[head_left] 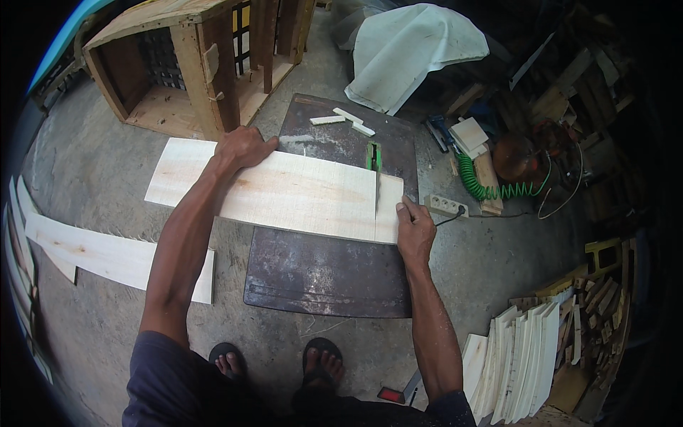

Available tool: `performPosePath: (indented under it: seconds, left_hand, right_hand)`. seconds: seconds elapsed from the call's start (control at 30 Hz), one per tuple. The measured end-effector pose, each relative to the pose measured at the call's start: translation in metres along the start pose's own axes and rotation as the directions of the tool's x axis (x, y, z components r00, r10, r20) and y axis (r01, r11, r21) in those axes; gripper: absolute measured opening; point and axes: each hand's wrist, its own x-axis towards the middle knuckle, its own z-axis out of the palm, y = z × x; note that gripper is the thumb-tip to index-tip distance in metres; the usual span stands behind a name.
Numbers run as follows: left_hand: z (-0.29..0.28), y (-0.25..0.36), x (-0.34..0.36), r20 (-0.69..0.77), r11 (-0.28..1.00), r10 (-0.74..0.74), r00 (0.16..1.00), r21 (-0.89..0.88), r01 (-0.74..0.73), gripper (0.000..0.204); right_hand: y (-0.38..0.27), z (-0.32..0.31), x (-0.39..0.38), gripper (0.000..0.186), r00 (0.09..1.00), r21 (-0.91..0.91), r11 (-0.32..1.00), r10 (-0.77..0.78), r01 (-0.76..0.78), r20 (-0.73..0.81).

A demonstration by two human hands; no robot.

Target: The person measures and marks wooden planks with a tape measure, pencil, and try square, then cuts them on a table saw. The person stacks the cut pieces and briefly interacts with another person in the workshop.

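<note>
A long pale wooden board (299, 185) lies across the dark metal top of a table saw (327, 274). My left hand (244, 148) is closed over the board's far edge, left of its middle. At the board's right end, my right hand (415, 226) grips the corner, thumb on top and fingers mostly hidden beneath. A narrow dark cut runs from the far edge partway across the board near that end, in line with the green-edged blade slot (374, 155). Several small wood offcuts (346, 119) rest on the saw top beyond the board.
Another board (99, 249) lies on the floor at left. A wooden frame (196, 78) stands at far left. To the right are a power strip (445, 206), a green coiled hose (491, 186) and stacked thin boards (518, 359). White cloth (416, 50) drapes something at the back.
</note>
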Motion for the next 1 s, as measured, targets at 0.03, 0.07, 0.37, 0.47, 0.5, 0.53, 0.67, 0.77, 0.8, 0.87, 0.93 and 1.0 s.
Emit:
performPosePath:
  seconds: [0.03, 0.07, 0.37, 0.47, 0.5, 0.53, 0.67, 0.77, 0.8, 0.87, 0.93, 1.0]
  left_hand:
    - [0.001, 0.000, 0.001, 0.008, 1.000, -0.002, 1.000, -0.004, 0.002, 0.063]
    - [0.001, 0.000, 0.002, 0.016, 1.000, -0.003, 1.000, -0.008, 0.003, 0.063]
    - [0.006, -0.002, 0.010, -0.049, 1.000, 0.011, 0.999, -0.019, -0.012, 0.065]
    - [0.004, -0.001, 0.011, -0.033, 1.000, 0.006, 0.999, -0.021, -0.007, 0.065]
    - [0.003, 0.000, 0.011, -0.031, 1.000, 0.004, 1.000, -0.023, -0.005, 0.065]
    - [0.003, 0.001, 0.011, -0.029, 1.000, 0.001, 1.000, -0.018, -0.001, 0.064]
    - [0.001, 0.001, 0.009, -0.036, 1.000, 0.001, 0.999, -0.005, -0.001, 0.060]
    - [0.000, 0.003, 0.009, -0.036, 1.000, 0.008, 0.999, -0.015, -0.008, 0.060]
    - [0.000, 0.002, 0.010, -0.034, 1.000, 0.007, 0.999, -0.019, -0.008, 0.060]
    - [-0.001, 0.001, 0.010, -0.032, 1.000, 0.010, 0.999, -0.019, -0.010, 0.060]
    - [-0.001, 0.001, 0.011, -0.032, 1.000, 0.012, 0.999, -0.020, -0.013, 0.060]
    - [-0.001, 0.001, 0.011, -0.034, 1.000, 0.013, 0.999, -0.020, -0.013, 0.060]
  right_hand:
    - [0.000, 0.000, 0.001, 0.034, 1.000, -0.005, 1.000, 0.001, -0.001, 0.001]
    - [0.000, 0.001, 0.001, 0.034, 1.000, -0.010, 1.000, 0.002, -0.002, 0.001]
    - [-0.008, -0.002, 0.005, 0.034, 0.999, 0.011, 0.999, 0.034, -0.034, 0.032]
    - [-0.009, -0.002, 0.007, 0.034, 0.999, 0.001, 0.999, 0.038, -0.038, 0.031]
    - [-0.008, -0.001, 0.007, 0.034, 0.999, 0.006, 0.999, 0.037, -0.037, 0.025]
    - [-0.007, 0.000, 0.008, 0.034, 0.999, 0.011, 0.999, 0.035, -0.036, 0.019]
    - [-0.011, -0.001, 0.010, 0.034, 0.997, 0.011, 0.998, 0.061, -0.061, 0.041]
    - [-0.009, -0.001, 0.011, 0.034, 0.997, 0.011, 0.998, 0.067, -0.068, 0.039]
    - [-0.010, -0.001, 0.011, 0.034, 0.997, 0.010, 0.997, 0.070, -0.070, 0.041]
    - [-0.012, -0.001, 0.012, 0.034, 0.996, 0.008, 0.997, 0.076, -0.076, 0.042]
    - [-0.012, -0.001, 0.013, 0.034, 0.996, 0.007, 0.997, 0.073, -0.073, 0.044]
    - [-0.010, 0.000, 0.015, 0.034, 0.997, 0.008, 0.998, 0.066, -0.066, 0.042]
